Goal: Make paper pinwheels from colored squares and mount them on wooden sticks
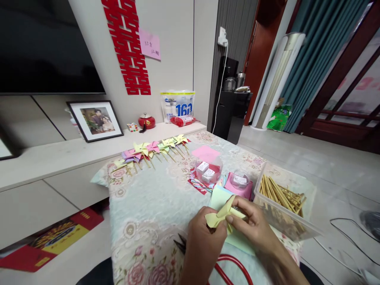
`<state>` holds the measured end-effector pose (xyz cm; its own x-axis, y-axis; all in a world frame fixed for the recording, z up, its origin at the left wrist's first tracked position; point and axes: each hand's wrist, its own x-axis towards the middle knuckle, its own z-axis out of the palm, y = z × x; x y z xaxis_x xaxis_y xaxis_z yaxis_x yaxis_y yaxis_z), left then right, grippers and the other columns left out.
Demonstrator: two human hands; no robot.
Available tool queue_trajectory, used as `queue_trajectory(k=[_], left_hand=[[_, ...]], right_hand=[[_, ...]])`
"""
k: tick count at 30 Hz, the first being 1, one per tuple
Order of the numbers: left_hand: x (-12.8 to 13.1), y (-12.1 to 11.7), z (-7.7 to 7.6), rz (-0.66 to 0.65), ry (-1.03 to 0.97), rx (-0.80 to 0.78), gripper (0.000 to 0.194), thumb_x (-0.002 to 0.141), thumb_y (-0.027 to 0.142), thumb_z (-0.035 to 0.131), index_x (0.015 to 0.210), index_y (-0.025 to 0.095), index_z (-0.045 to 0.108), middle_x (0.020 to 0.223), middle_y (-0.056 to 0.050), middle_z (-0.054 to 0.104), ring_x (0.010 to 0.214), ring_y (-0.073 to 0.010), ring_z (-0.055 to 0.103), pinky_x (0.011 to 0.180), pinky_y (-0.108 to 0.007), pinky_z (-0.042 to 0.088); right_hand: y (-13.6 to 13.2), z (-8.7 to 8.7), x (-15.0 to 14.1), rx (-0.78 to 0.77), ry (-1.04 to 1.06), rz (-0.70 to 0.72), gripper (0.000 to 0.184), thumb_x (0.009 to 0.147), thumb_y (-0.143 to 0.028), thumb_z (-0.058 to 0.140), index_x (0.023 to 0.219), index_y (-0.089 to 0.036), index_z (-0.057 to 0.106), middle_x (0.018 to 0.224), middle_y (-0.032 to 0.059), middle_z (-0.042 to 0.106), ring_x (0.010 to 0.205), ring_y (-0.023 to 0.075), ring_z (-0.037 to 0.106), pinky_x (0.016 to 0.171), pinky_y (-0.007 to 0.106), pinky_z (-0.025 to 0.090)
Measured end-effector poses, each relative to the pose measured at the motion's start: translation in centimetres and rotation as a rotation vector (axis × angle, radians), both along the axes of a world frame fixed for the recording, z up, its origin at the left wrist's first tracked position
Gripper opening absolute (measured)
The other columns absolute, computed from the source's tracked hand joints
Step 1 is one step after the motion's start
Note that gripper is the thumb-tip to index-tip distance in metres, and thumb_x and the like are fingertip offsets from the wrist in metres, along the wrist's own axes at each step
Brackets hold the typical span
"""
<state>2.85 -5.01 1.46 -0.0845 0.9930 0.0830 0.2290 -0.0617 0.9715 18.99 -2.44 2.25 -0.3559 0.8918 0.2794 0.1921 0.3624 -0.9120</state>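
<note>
A pale yellow paper pinwheel with folded blades is between my hands, above the front right of the table. My left hand grips its left side, with the fingers closed round it. From the right, my right hand pinches another blade between thumb and fingers. The pinwheel's centre is partly covered by my fingers. Underneath lie light green paper sheets. Scissors with red handles lie below my left hand, which hides their middle; their dark tips point left.
Several finished pinwheels on sticks lie along the table's far edge. A clear bin of wooden sticks stands at the right. Round clear containers with small white boxes and pink paper sit beyond my hands.
</note>
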Motion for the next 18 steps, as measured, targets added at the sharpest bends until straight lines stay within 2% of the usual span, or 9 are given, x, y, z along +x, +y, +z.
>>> queue_trajectory(k=[5,10,18], left_hand=[[0.12,0.41,-0.75,-0.053,-0.166,-0.139,0.015,0.07,0.03,0.069,0.067,0.017,0.061,0.053,0.004,0.051,0.05,-0.0106,0.043,0.047,-0.022,0.035],[0.43,0.4,-0.71,-0.032,-0.263,-0.221,0.019,0.068,0.033,0.07,0.067,0.016,0.062,0.045,0.005,0.05,0.041,-0.0094,0.04,0.041,-0.021,0.031],[0.69,0.39,-0.88,0.061,-0.269,-0.204,0.021,0.066,0.034,0.074,0.063,0.016,0.063,0.044,0.004,0.052,0.04,-0.0085,0.039,0.041,-0.021,0.029]], right_hand=[[0.19,0.0,-0.13,-0.078,0.027,-0.034,0.011,0.085,-0.028,0.065,0.089,-0.018,0.063,0.083,0.0017,0.062,0.078,0.018,0.058,0.067,0.026,0.045],[0.3,0.04,-0.2,-0.176,0.105,0.004,0.016,0.084,-0.027,0.067,0.096,-0.018,0.065,0.083,0.0006,0.064,0.075,0.0153,0.058,0.066,0.024,0.046],[0.42,-0.43,-0.27,-0.199,0.123,-0.002,0.022,0.085,-0.029,0.068,0.103,-0.018,0.066,0.09,0.0025,0.069,0.079,0.0163,0.063,0.068,0.026,0.049]])
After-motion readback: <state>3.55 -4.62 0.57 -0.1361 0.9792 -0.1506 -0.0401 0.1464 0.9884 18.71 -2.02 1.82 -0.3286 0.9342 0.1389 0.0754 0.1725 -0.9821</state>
